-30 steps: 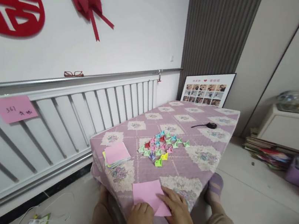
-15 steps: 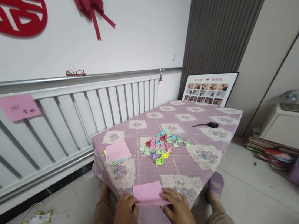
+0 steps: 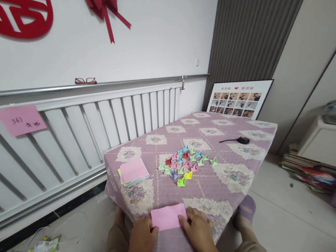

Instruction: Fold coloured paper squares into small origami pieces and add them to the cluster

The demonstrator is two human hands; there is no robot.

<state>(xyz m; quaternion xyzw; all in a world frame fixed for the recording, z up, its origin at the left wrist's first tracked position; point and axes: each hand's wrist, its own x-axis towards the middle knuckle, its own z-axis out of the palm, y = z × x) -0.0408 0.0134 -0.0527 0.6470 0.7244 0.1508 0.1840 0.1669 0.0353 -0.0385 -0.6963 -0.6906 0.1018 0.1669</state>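
Head view: flat pink paper rectangle (image 3: 167, 218) lies at the near end of the purple flower-patterned cloth (image 3: 178, 251). Left hand (image 3: 143, 235) pinches its left end, right hand (image 3: 198, 227) grips its right – thumb on top. Risk: uneven pull could skew its edges; soft cloth could blur any crease. Small folded multicolour paper pieces (image 3: 181, 182) sit beyond – sliding the sheet far forward would hit them. Square pastel paper stack (image 3: 133, 171) forward-left, black long-handled object (image 3: 243, 140) farther right, both well apart.
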